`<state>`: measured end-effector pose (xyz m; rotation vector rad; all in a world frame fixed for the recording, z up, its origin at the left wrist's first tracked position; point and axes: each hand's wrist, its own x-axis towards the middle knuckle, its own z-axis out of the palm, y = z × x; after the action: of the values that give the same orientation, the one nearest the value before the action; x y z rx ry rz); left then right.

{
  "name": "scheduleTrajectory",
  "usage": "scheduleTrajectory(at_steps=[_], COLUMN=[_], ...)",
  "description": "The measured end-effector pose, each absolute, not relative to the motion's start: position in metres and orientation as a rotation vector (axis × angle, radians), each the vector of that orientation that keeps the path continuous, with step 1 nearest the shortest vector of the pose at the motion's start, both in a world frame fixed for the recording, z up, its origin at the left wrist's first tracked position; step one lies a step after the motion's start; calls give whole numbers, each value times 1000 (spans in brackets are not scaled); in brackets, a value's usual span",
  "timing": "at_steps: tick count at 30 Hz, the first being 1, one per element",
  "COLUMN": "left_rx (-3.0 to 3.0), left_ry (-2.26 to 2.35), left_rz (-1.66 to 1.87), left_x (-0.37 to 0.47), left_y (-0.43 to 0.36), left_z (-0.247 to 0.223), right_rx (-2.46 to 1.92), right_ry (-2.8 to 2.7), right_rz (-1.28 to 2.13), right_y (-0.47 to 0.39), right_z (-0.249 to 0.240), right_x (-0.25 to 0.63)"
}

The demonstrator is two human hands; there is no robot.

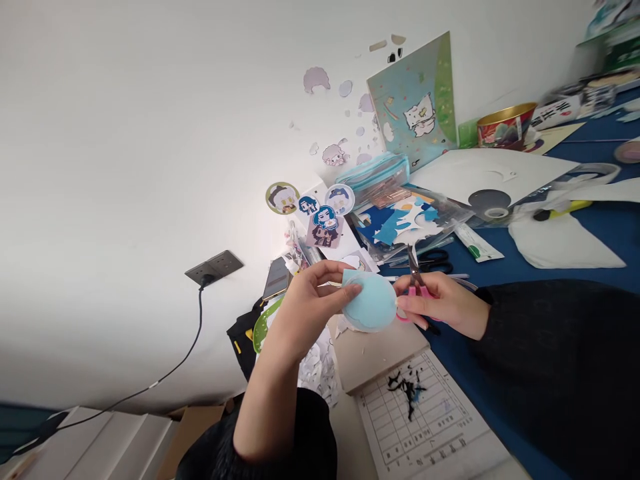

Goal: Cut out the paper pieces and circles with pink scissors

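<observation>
Left hand (313,303) pinching light-blue round piece (373,301) between thumb and fingers, holding it up between both hands, probably keeping its rim clear; right hand (443,303) gripping pink-handled scissors (415,275), blades pointing away, seemingly freeing fingertips for the near edge; scraps (400,223) lying beyond

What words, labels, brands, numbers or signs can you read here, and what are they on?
Nothing reads with certainty.
White printed paper sheet with a grid: characters too small.
White label with bold black characters, near the round red-and-gold tin: too blurred.
White-and-green squeeze tube: print too small.
Dark-green object, upper right: blurred.
</observation>
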<state>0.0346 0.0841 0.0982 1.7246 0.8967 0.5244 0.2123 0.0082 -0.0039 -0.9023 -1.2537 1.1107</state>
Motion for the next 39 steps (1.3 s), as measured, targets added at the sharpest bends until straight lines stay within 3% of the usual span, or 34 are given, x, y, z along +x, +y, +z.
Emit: scheduleTrajectory(at_steps=[24, 39], left_rx=[1586, 1600], left_ry=[1000, 1019], left_rz=[581, 603], left_x=[50, 56], left_y=[85, 79], left_z=[78, 76], right_rx=[-831, -944], right_ry=[-1011, -1190], right_rz=[1237, 1173], right_y=[12, 7], right_z=[-6, -3], right_x=[215, 216])
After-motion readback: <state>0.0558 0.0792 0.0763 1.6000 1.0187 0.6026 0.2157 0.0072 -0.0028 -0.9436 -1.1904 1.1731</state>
